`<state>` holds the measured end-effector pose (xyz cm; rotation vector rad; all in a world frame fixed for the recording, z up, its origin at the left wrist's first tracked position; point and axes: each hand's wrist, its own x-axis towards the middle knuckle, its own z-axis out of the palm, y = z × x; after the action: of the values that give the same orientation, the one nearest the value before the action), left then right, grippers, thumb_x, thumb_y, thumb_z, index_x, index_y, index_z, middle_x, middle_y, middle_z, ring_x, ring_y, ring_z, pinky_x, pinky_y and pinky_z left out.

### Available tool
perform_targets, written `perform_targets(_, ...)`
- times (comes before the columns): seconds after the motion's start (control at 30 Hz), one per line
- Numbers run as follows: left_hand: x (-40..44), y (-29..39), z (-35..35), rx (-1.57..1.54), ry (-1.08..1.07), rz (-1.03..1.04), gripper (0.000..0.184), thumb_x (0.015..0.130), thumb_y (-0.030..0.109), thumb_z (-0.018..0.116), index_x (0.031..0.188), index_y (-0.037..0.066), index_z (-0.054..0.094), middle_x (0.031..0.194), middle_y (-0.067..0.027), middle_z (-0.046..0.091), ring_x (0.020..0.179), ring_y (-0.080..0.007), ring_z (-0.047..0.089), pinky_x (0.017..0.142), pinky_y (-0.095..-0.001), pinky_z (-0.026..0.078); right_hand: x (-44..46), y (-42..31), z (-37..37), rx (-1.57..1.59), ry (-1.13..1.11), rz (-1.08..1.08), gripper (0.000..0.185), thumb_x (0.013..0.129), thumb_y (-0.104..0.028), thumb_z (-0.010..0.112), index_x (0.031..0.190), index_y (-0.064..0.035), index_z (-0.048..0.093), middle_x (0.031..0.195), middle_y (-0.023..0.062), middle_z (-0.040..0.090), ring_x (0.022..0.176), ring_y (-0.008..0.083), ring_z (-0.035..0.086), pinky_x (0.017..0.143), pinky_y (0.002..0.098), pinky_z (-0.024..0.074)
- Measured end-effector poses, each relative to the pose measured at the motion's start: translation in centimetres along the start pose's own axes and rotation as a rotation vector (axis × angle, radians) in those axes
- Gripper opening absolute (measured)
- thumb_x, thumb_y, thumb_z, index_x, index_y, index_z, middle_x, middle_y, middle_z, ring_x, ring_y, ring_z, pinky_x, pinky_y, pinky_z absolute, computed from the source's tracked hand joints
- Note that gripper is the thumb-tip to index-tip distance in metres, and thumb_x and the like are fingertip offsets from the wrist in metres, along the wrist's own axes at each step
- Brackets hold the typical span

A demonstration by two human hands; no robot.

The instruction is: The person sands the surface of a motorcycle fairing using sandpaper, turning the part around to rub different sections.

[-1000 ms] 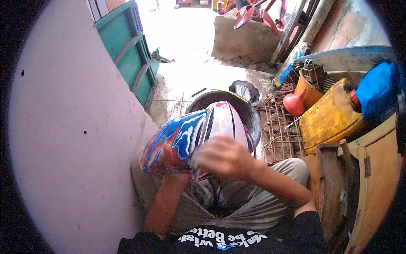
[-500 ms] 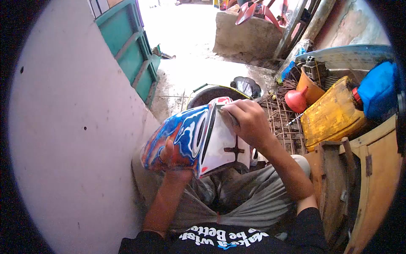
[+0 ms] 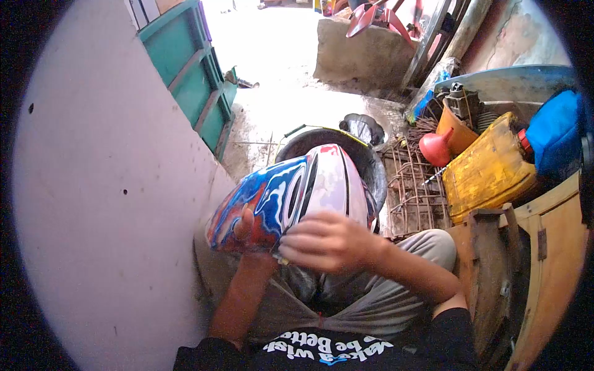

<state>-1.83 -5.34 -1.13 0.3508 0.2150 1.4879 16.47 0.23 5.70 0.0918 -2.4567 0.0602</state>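
A curved panel [image 3: 266, 195], swirled blue, red and white on the left and white with black lines on the right, lies over my lap. Gripping its near left edge is my left hand [image 3: 250, 241], thumb on top and the other fingers hidden underneath. My right hand [image 3: 325, 241] is over the near edge of the white part, its fingers bent together and slightly blurred. Something small and pale shows under the right fingertips, too small to name. Beyond the panel stands a dark basin [image 3: 371, 167] with a yellow-green strip across its rim.
A pale wall [image 3: 111, 185] rises close on the left, with a green door [image 3: 185, 68] farther off. To the right are a rusty wire grid [image 3: 414, 185], a red funnel [image 3: 436, 147], a yellow jerrycan [image 3: 489, 173] and wooden boards [image 3: 557, 247].
My right hand went from the near edge up to the panel's far end, then back down to the near edge. The panel tilted and returned. My left hand kept its hold.
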Motion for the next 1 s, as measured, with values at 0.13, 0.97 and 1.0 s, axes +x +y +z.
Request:
perform_targets(0.13,-0.1,-1.1,-3.2,-0.025,-0.012,0.022,0.097,0.085,0.058,0.077,0.155,0.004,0.038,0.151,-0.0202,0.052,0.134,-0.0376,0.056,0.114,-0.0532,0.047,-2.2,5.7,-2.3,-0.316,-0.01,0.523,0.015,0.085,-0.014,0.07,0.101,-0.0125,0.071,0.093,0.0041,0.07,0.09,0.0238,0.07,0.076,0.0403,0.0565)
perform_targets(0.97,0.2,-0.7,-2.4,0.067,0.0,0.104,0.096,0.085,0.054,0.077,0.155,0.001,0.037,0.149,-0.0208,0.054,0.133,-0.0373,0.057,0.113,-0.0518,0.047,-0.6,0.6,-0.2,-0.038,-0.007,0.099,0.018,0.086,-0.017,0.067,0.102,-0.0108,0.07,0.105,0.0045,0.073,0.101,0.024,0.072,0.092,0.0371,0.0565)
perform_targets(1.0,0.0,-0.5,-2.4,0.081,0.006,0.096,0.095,0.085,0.053,0.077,0.154,0.001,0.037,0.149,-0.0208,0.054,0.133,-0.0371,0.057,0.113,-0.0517,0.047,-1.6,2.3,-0.2,-0.064,0.023,0.187,0.016,0.086,-0.017,0.068,0.101,-0.0116,0.07,0.105,0.0041,0.073,0.1,0.0234,0.072,0.09,0.0372,0.0564)
